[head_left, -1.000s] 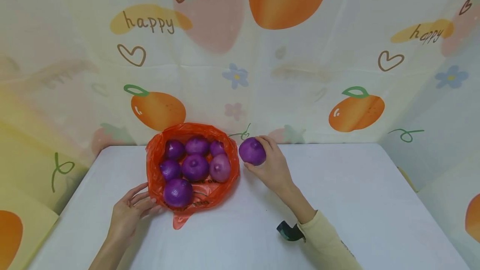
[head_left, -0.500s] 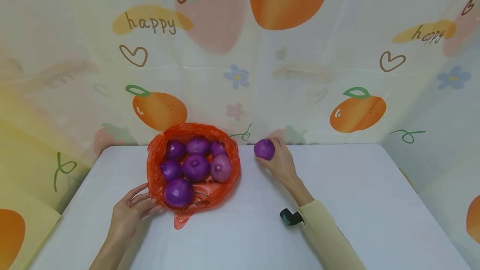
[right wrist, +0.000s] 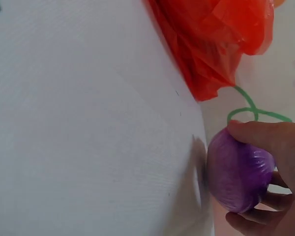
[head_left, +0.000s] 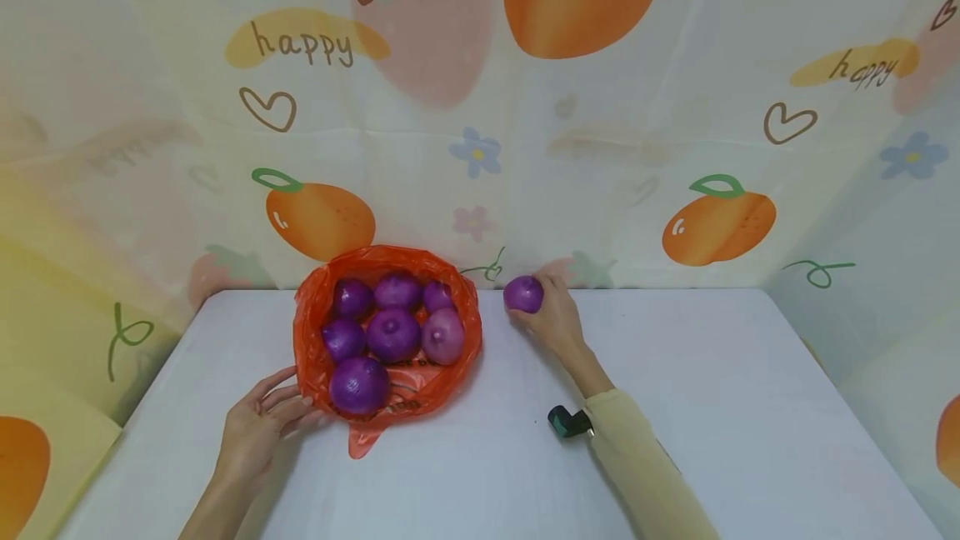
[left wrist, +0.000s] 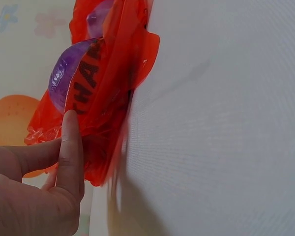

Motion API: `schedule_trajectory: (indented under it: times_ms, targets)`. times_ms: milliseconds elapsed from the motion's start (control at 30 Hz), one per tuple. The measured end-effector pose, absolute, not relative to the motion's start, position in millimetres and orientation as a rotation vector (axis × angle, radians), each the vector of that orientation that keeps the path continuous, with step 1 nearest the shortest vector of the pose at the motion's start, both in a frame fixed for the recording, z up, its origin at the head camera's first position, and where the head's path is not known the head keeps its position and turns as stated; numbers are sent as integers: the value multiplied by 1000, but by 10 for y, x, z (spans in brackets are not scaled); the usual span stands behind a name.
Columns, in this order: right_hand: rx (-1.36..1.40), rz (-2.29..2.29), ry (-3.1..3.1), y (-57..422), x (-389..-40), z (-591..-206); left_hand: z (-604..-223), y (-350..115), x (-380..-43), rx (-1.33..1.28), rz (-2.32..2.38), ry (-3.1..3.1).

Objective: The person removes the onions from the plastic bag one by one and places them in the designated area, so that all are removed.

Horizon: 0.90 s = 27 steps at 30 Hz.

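My right hand (head_left: 552, 315) grips a purple onion (head_left: 522, 295) close over the white table near its back edge. In the right wrist view, the thumb lies on one side of the onion (right wrist: 238, 172) and the fingers curl round the other. To its left stands a red plastic bag (head_left: 457, 386), its mouth spread wide, with several purple onions (head_left: 393, 335) inside. My left hand (head_left: 251, 427) rests its extended fingers against the bag's front left side. The left wrist view has a fingertip (left wrist: 70, 120) on the bag, below dark printed letters.
The white table (head_left: 675, 407) meets a fruit-printed cloth backdrop (head_left: 600, 190) right behind the bag and the held onion. A dark device (head_left: 567, 422) sits at the right sleeve's cuff (head_left: 611, 407). One flap of the bag hangs toward the front.
The right hand has carried its onion rightward, away from the bag, and down toward the table, then slightly back left. Left hand and bag stay in place.
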State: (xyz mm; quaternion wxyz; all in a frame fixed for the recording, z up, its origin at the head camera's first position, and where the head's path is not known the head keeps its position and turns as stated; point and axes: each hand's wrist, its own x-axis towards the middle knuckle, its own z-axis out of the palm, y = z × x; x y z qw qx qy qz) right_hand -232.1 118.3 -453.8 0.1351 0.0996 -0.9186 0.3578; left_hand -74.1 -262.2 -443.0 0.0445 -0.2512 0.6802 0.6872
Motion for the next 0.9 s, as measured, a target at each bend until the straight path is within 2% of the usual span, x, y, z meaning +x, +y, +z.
schedule_trajectory:
  times_ms: [533,900]
  targets:
    - [315,910,-2861,1107,-2413,-4489,-4429,-2601,-727,-701,2202,2034]
    - [382,946,-2796,1128,-2307,-4253,-4440,-2600,-717,-713,2229,2011]
